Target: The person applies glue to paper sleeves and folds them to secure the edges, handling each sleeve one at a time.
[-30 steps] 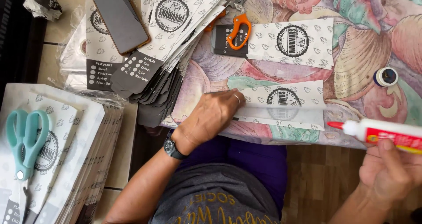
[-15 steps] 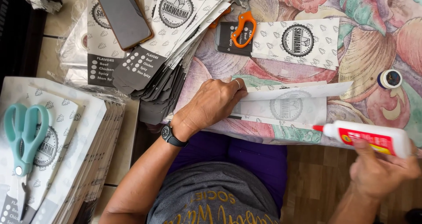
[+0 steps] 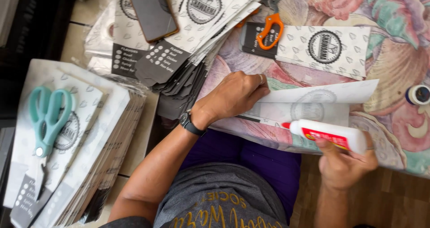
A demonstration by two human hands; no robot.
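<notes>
Your right hand has its grip wrapped tight round the white glue bottle, red tip at the folded paper bag. Your left hand lies on the bag's left end, fingers curled, pinning it to the floral bench. Glue cap just right of the bag. Orange scissors lie above on another bag, teal scissors far left on a stack.

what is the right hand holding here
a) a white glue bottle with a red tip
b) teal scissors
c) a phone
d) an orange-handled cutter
a, the right hand grips the white glue bottle, its red tip aimed at the folded paper sheet that the left hand presses down.
</notes>
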